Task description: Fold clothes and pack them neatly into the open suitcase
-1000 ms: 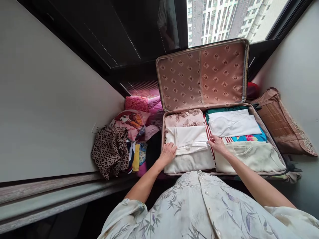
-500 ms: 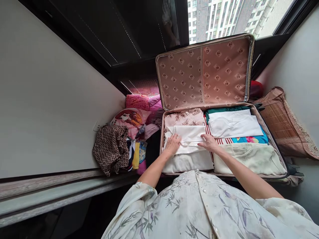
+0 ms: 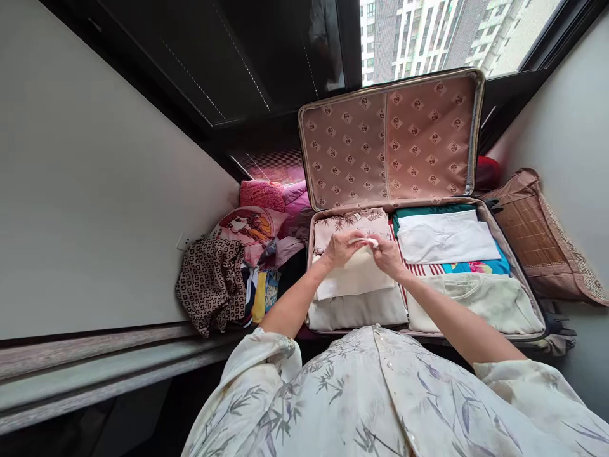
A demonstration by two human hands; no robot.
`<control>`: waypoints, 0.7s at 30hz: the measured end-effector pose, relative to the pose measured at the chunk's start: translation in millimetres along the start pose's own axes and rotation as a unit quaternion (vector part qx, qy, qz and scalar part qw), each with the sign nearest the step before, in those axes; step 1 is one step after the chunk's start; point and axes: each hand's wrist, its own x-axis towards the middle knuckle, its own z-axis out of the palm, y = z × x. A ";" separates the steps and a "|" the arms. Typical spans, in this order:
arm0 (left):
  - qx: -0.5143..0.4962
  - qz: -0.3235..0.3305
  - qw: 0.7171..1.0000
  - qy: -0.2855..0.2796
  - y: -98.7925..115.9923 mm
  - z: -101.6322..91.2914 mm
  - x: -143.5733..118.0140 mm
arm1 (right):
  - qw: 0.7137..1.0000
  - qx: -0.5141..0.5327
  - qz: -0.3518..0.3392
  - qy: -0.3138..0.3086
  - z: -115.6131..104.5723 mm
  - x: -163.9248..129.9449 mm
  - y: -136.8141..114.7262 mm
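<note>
My left hand and my right hand are close together over the left half of the open suitcase. Both pinch the upper edge of a white folded garment, which hangs down from my fingers. Behind it lies a pink garment with a dark leaf print. Nearer my body is an off-white folded garment. On the right side rest a white folded cloth and a pale garment with a round neckline, with blue floral and red-striped fabric between them.
Left of the suitcase sits a heap of clothes with a brown patterned cloth and a pink cartoon cushion. A brown woven cushion leans at the right by the wall. The upright lid stands before the window.
My hands have come off the flat white garment's sides, moved toward each other and farther from my body, and now lift its upper edge between them.
</note>
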 end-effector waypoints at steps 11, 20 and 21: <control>0.046 -0.173 0.961 -0.212 -51.4 -1.9 -82.2 | 0.941 0.297 0.163 0.020 -57.7 27.1 -37.7; -0.282 -0.281 0.913 -0.091 5.4 -56.9 -110.7 | 0.897 0.394 0.193 0.049 -123.5 17.8 -53.8; -0.305 -0.293 0.902 -0.087 12.3 -59.7 -111.5 | 0.897 0.396 0.193 0.046 -126.5 14.9 -57.6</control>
